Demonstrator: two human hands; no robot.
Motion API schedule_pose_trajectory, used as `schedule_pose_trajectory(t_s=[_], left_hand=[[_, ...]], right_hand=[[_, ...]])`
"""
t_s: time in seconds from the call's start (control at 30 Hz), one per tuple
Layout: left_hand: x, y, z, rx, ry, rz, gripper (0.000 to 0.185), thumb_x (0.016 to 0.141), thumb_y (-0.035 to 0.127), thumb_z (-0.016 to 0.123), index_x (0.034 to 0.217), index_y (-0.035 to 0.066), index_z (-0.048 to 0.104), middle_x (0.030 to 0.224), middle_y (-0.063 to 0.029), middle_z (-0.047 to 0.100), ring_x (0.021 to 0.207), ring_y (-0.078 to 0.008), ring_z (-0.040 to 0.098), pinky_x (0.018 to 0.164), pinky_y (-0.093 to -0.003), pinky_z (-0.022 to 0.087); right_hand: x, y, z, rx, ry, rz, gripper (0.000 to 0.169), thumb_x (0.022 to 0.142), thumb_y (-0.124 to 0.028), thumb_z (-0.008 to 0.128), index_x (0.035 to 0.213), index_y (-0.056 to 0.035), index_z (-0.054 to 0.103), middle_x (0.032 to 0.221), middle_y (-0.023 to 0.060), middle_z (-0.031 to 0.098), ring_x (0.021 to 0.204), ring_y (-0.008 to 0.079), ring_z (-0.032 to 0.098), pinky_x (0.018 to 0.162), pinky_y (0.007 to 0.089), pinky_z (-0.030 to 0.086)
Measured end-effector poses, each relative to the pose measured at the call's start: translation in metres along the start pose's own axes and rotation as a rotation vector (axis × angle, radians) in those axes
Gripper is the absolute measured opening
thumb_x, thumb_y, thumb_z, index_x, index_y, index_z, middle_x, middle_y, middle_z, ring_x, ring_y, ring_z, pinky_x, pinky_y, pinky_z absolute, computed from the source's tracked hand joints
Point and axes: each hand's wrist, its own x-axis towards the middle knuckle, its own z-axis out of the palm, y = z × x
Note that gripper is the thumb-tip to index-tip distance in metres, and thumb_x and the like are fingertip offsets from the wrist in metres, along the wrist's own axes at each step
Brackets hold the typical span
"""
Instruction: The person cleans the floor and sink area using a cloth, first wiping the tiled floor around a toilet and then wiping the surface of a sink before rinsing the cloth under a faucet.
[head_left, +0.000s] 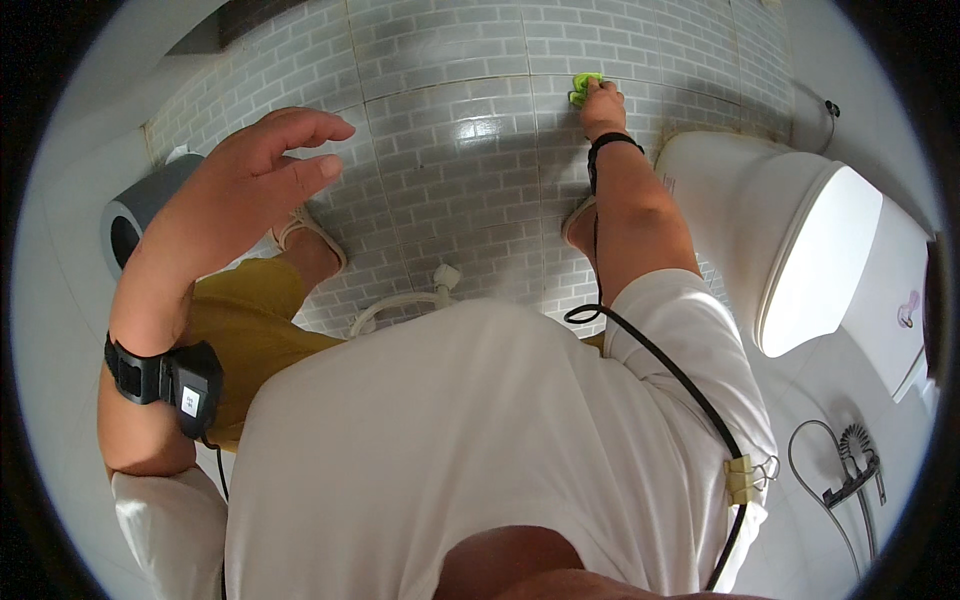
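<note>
My right hand (604, 109) reaches far forward and down to the grey brick-patterned floor (465, 172). Its fingers press a bright green cloth (583, 88) onto the tiles, close to a grout line. Part of the cloth is hidden under the fingers. My left hand (262, 176) hangs in the air over my left knee, nearer the camera, with the thumb apart from the bent fingers and nothing in it. A black strap with a small device (195, 390) sits on the left forearm, and a black band (611, 146) circles the right wrist.
A white toilet (821, 262) stands close beside my right arm. On the left is a grey bin (124, 225) with a dark opening. A white hose with a fitting (446, 277) lies between my feet. Hoses on a bracket (851, 480) hang at lower right. A black cable (690, 390) runs along my right sleeve.
</note>
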Motion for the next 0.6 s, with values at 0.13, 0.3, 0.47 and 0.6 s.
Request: schedule_pose_trajectory(t_s=[0.13,0.3,0.47,0.6], left_hand=[[-0.005,-0.003,-0.004,0.005,0.012,-0.015,0.035,0.098,0.015,0.054,0.132,0.008,0.056,0.132,-0.0062,0.056,0.123,-0.0171,0.051,0.101,-0.0306,0.042],[-0.018,-0.004,-0.006,-0.007,0.038,0.026,0.034,0.098,0.015,0.054,0.131,0.007,0.056,0.133,-0.0065,0.055,0.123,-0.017,0.05,0.102,-0.0309,0.041],[-0.024,-0.013,-0.01,-0.064,0.043,0.013,0.034,0.099,0.015,0.054,0.131,0.006,0.056,0.133,-0.0069,0.055,0.124,-0.0168,0.05,0.102,-0.0306,0.04],[-0.021,-0.015,-0.011,-0.108,0.033,0.025,0.034,0.099,0.015,0.054,0.131,0.005,0.056,0.133,-0.0071,0.054,0.123,-0.0174,0.05,0.102,-0.0307,0.04]], right_hand=[[-0.024,-0.005,0.011,0.03,-0.035,0.081,0.032,0.096,-0.018,0.047,0.124,-0.0044,0.053,0.127,0.0168,0.053,0.116,0.0374,0.055,0.098,0.0443,0.048],[-0.034,-0.008,0.007,0.095,-0.047,0.092,0.051,0.086,-0.015,0.059,0.135,-0.0086,0.046,0.127,0.0239,0.051,0.115,0.0421,0.055,0.099,0.0469,0.046],[-0.037,-0.018,-0.007,0.014,-0.043,0.092,0.055,0.089,-0.012,0.06,0.14,-0.0182,0.042,0.131,0.0199,0.047,0.116,0.0405,0.054,0.098,0.0464,0.048],[-0.027,-0.03,-0.024,0.016,-0.131,0.169,0.051,0.092,-0.014,0.055,0.141,-0.02,0.042,0.131,0.0219,0.046,0.117,0.0408,0.054,0.097,0.0471,0.049]])
